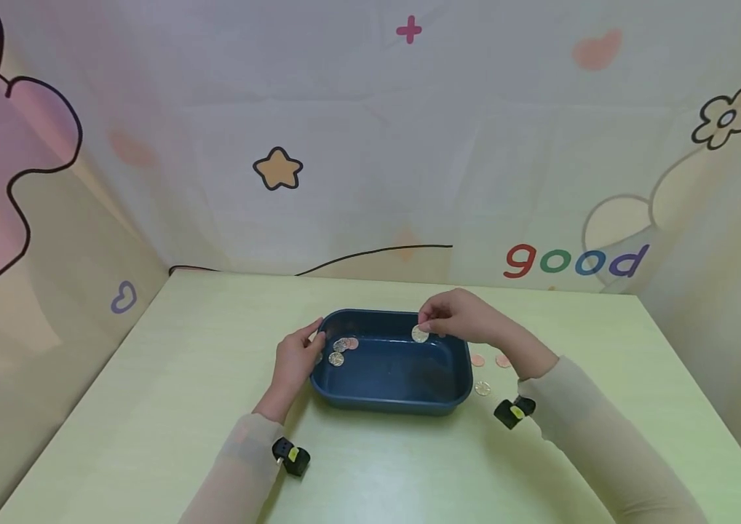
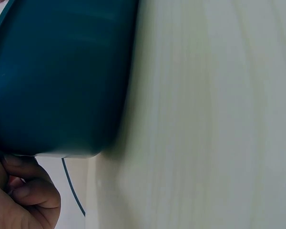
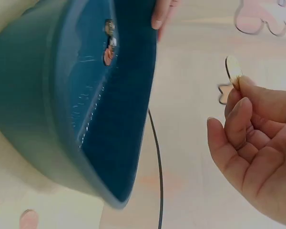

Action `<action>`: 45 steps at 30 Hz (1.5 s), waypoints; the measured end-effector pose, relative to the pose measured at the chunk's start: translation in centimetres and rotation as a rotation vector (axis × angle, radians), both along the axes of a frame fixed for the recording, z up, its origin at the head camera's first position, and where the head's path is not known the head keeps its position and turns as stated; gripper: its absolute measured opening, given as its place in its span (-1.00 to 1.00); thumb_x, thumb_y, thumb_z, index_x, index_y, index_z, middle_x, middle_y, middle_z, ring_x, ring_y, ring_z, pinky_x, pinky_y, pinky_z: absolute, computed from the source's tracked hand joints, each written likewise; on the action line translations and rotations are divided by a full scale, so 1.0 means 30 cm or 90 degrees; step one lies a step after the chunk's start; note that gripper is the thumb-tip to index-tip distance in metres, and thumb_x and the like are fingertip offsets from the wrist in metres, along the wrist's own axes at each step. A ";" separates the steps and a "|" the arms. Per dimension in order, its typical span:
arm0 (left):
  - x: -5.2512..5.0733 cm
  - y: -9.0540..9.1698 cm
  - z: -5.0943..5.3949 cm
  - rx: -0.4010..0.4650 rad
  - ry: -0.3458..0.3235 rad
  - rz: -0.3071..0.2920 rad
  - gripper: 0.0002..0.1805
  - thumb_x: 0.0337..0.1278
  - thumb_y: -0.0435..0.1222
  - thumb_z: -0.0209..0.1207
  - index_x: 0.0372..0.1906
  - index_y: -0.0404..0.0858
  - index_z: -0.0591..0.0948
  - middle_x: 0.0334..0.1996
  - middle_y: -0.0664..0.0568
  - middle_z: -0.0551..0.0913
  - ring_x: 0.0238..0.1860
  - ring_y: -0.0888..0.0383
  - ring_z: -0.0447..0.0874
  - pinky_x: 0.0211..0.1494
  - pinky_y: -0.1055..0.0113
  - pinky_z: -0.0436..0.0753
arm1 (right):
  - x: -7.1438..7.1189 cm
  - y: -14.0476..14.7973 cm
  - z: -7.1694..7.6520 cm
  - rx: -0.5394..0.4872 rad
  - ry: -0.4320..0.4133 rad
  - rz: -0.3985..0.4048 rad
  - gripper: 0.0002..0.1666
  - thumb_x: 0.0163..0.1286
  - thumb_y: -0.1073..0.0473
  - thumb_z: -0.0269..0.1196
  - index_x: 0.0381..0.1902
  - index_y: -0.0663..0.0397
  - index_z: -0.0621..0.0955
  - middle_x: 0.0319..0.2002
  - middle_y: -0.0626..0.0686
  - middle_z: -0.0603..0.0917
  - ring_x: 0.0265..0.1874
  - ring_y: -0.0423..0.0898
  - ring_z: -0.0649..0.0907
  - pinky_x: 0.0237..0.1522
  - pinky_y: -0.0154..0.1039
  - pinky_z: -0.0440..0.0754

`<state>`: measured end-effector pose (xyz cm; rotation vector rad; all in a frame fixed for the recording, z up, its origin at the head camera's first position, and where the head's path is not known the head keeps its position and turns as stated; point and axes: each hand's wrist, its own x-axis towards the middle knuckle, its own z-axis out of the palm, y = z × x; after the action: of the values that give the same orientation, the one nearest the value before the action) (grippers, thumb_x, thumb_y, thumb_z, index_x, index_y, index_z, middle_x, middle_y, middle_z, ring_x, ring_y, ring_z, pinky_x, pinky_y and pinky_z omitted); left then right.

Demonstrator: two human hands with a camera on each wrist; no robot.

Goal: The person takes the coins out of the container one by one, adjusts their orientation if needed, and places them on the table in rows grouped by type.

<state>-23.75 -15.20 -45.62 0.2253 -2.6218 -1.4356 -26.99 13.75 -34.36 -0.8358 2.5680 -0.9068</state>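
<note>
A dark blue rectangular tray (image 1: 403, 404) with raised walls stands on the table. My left hand (image 1: 295, 364) grips its left rim; in the left wrist view the fingers (image 2: 35, 193) curl beside the tray's end wall. Above the tray's right back part, my right hand (image 1: 462, 316) pinches a shiny gold-coloured coin (image 1: 419, 334) between thumb and fingertips. The right wrist view shows that coin (image 3: 233, 71) edge-on, apart from the tray. Several coins (image 1: 336, 359), silvery, gold-coloured and copper-coloured, lie inside at the tray's left end.
Right of the tray, a gold-coloured coin (image 1: 482, 388) and two copper-coloured coins (image 1: 503, 361) lie on the pale green table (image 1: 180, 393). A printed cloth (image 1: 357, 145) hangs behind the table and along both sides. Each wrist wears a small black camera (image 1: 292, 458).
</note>
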 end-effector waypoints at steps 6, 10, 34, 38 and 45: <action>0.001 0.000 0.001 0.003 -0.002 0.004 -0.56 0.46 -0.27 0.12 0.34 -0.27 0.57 -0.71 0.16 0.30 -0.64 0.26 0.28 -0.52 0.44 0.30 | 0.055 0.087 -0.027 -0.038 0.002 -0.076 -0.84 0.47 0.22 0.24 -0.17 0.23 0.67 -0.29 0.17 0.69 -0.34 -0.06 0.56 -0.20 -0.23 0.56; 0.002 -0.002 -0.001 0.007 -0.002 0.002 -0.56 0.46 -0.27 0.12 0.35 -0.28 0.57 -0.72 0.17 0.29 -0.64 0.26 0.28 -0.52 0.45 0.30 | 0.087 0.141 -0.049 -0.049 -0.002 -0.124 -0.85 0.48 0.23 0.24 -0.17 0.24 0.66 -0.30 0.18 0.68 -0.35 -0.09 0.55 -0.28 -0.26 0.55; -0.003 -0.009 0.000 -0.004 0.000 0.000 -0.56 0.46 -0.27 0.12 0.35 -0.27 0.57 -0.70 0.14 0.34 -0.62 0.25 0.29 -0.51 0.44 0.30 | 0.137 0.376 -0.253 0.020 -0.065 -0.243 -0.86 0.47 0.31 0.21 -0.20 0.35 0.63 -0.36 0.09 0.63 -0.39 -0.10 0.53 -0.34 -0.30 0.57; 0.001 -0.007 0.001 -0.010 0.014 -0.006 -0.56 0.45 -0.27 0.13 0.34 -0.28 0.57 -0.72 0.16 0.28 -0.65 0.24 0.24 -0.52 0.43 0.26 | 0.134 0.388 -0.267 0.035 -0.070 -0.248 -0.85 0.47 0.32 0.20 -0.24 0.35 0.64 -0.39 0.06 0.61 -0.43 -0.10 0.51 -0.37 -0.28 0.51; 0.003 -0.002 -0.002 -0.011 0.018 -0.008 -0.56 0.44 -0.27 0.13 0.34 -0.28 0.58 -0.73 0.17 0.27 -0.65 0.24 0.24 -0.52 0.43 0.26 | 0.134 0.406 -0.290 0.062 -0.076 -0.259 -0.85 0.45 0.34 0.21 -0.29 0.36 0.65 -0.50 0.01 0.55 -0.49 -0.12 0.47 -0.42 -0.28 0.44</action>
<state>-23.67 -15.25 -45.67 0.1862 -2.6171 -1.4084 -22.96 25.91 -43.06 -0.2231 2.6962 -0.8953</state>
